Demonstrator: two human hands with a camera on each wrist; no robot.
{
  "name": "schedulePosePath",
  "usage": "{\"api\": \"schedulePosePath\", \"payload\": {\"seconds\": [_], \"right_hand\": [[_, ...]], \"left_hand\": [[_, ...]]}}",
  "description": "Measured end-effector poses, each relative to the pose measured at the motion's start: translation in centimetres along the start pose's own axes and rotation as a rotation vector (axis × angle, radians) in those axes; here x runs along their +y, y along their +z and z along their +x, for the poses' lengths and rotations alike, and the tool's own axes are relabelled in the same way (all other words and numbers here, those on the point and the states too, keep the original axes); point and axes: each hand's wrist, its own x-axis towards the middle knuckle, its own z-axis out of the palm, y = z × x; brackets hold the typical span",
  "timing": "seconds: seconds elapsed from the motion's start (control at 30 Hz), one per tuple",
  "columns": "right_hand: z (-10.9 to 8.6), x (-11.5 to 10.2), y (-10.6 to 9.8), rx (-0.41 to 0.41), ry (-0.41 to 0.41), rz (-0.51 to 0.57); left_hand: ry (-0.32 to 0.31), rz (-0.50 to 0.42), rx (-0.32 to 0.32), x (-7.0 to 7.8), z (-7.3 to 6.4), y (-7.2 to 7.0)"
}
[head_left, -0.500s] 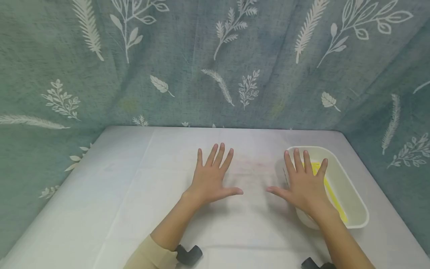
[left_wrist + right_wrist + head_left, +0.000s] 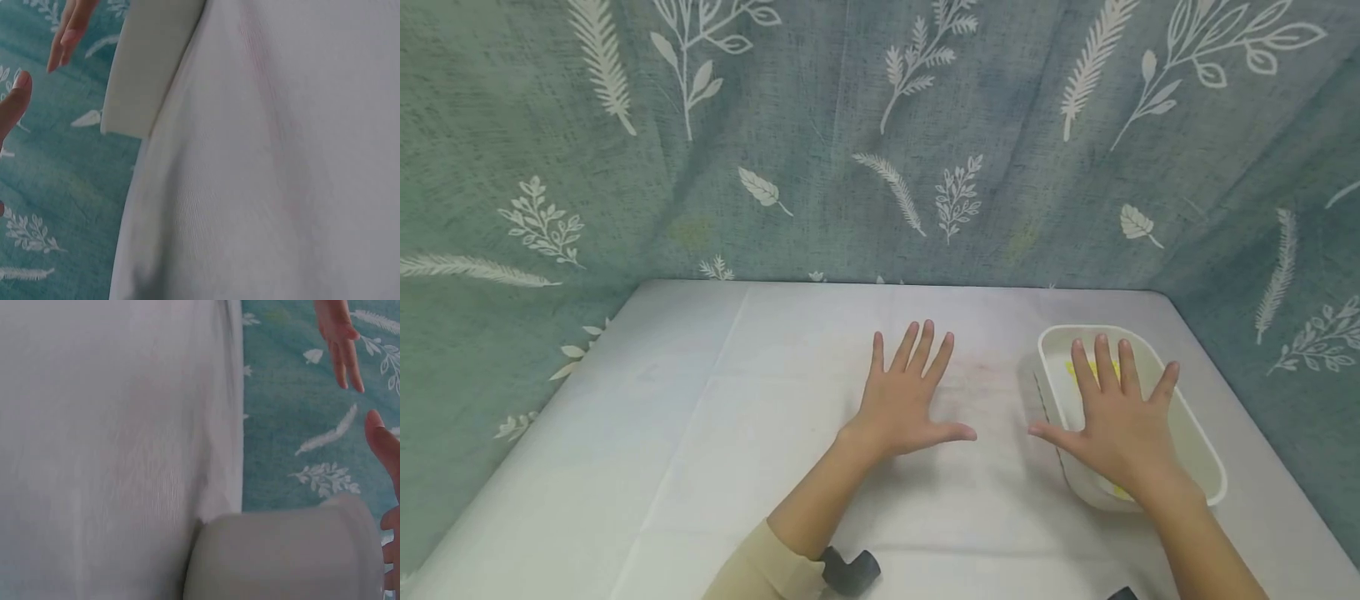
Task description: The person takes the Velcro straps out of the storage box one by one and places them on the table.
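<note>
Both hands are held out over the table with fingers straight and spread, holding nothing. The left hand (image 2: pixel 898 408) is above the middle of the white cloth, its thumb pointing right. Over the white plastic tub (image 2: pixel 1197 433) at the right is the right hand (image 2: pixel 1123 425), its thumb reaching past the tub's left rim. Something yellow (image 2: pixel 1071 368) shows inside the tub, mostly hidden behind the right hand. In the right wrist view the tub's outer wall (image 2: pixel 281 556) stands below the right thumb (image 2: pixel 380 437). The left wrist view catches the left thumb (image 2: pixel 17 97) at its edge.
A white cloth (image 2: pixel 700 467) with faint creases and pinkish stains covers the table. Blue-green curtains (image 2: pixel 820 100) with white leaf prints hang behind and at both sides. A black device (image 2: pixel 852 573) is at the left wrist, beside a beige sleeve (image 2: pixel 767 567).
Both hands have moved to the right, fingers still spread. The right hand now covers more of the tub and of the yellow thing inside. The tub has stayed in place.
</note>
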Motion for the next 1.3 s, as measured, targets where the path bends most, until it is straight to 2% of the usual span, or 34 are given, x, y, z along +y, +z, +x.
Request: {"api": "schedulePosePath", "payload": {"seconds": [0.1, 0.33, 0.6, 0.9, 1.1, 1.3], "right_hand": [[-0.3, 0.7, -0.2, 0.005, 0.003, -0.013], [-1.3, 2.3, -0.9, -0.054, 0.028, -0.004], [-2.0, 4.8, -0.8, -0.049, 0.038, 0.016], [-3.4, 7.9, -0.2, -0.074, -0.020, 0.073], [-4.4, 9.8, 0.3, -0.108, 0.036, 0.091], [-5.3, 11.8, 1.0, -0.102, 0.080, 0.184]], "left_hand": [[0.007, 0.001, 0.004, 0.6, 0.3, -0.1], [0.009, -0.027, -0.007, 2.2, 0.8, -0.5], [0.047, -0.135, -0.039, 4.4, 1.3, -0.6], [0.102, -0.256, -0.080, 6.6, 1.9, -0.1], [0.132, -0.390, -0.102, 7.9, 2.4, 0.3], [0.133, -0.487, -0.150, 9.3, 2.7, 0.7]]}}
